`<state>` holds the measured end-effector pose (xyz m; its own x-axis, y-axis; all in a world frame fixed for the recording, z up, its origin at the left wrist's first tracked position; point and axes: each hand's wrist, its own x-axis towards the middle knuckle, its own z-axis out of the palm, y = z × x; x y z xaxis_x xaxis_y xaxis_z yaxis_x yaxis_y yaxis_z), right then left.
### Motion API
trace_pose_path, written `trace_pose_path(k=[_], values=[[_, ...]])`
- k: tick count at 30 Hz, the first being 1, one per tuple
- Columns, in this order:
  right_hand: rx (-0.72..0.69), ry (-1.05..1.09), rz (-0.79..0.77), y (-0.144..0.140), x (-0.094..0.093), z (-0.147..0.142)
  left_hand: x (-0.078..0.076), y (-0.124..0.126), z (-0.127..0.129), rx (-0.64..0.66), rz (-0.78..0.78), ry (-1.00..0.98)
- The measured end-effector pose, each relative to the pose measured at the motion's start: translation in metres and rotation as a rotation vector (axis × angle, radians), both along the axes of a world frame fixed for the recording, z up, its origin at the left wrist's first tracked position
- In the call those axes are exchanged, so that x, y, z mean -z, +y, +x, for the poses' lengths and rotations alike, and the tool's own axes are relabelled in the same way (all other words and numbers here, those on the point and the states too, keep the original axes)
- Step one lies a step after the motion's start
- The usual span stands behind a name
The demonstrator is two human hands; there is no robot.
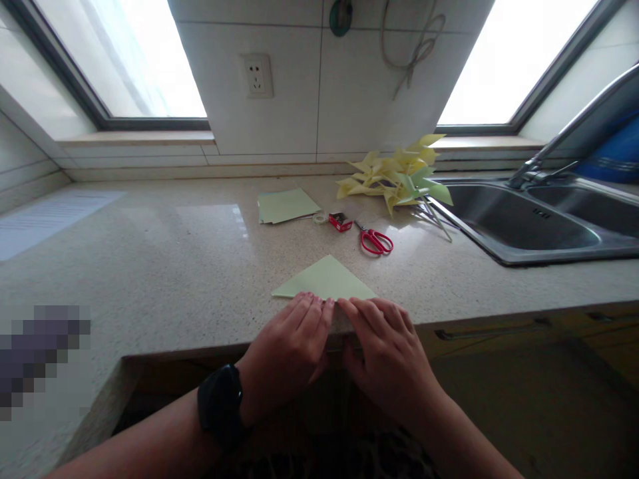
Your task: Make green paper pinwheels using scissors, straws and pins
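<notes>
One paper triangle (327, 276) | apex away, long edge crosswise | left hand (290, 340), right hand (388, 339): grip unclosed, pressing edge

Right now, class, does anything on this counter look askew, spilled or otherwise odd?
The paper stack toward the wall looks askew: its sheet edges don't line up. Pinwheels lie heaped oddly close to the sink. No spill shows; at far left, pixelation hides something.

A wall socket (257, 75) sits upper left of centre, a looped cord (410, 67) upper right, a metal sink (549, 254) at right.
</notes>
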<state>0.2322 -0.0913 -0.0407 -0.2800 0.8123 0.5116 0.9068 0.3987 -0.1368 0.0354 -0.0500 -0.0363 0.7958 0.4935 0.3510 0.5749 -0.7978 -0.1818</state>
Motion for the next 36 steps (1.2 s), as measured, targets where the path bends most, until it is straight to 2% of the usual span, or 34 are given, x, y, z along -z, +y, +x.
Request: trace_pose_path(k=[12, 22, 36], values=[[0.028, 0.005, -0.035, -0.001, 0.0041, -0.0011, -0.0008, 0.0021, 0.0003, -0.006, -0.056, -0.031], [0.02, -0.056, -0.041, 0.0046, -0.0036, -0.0013, -0.0049, 0.0018, 0.001, -0.044, -0.079, -0.052], [0.041, -0.082, -0.065, 0.0037, -0.0044, -0.0029, -0.0082, 0.0074, 0.0003, -0.013, -0.144, -0.045]])
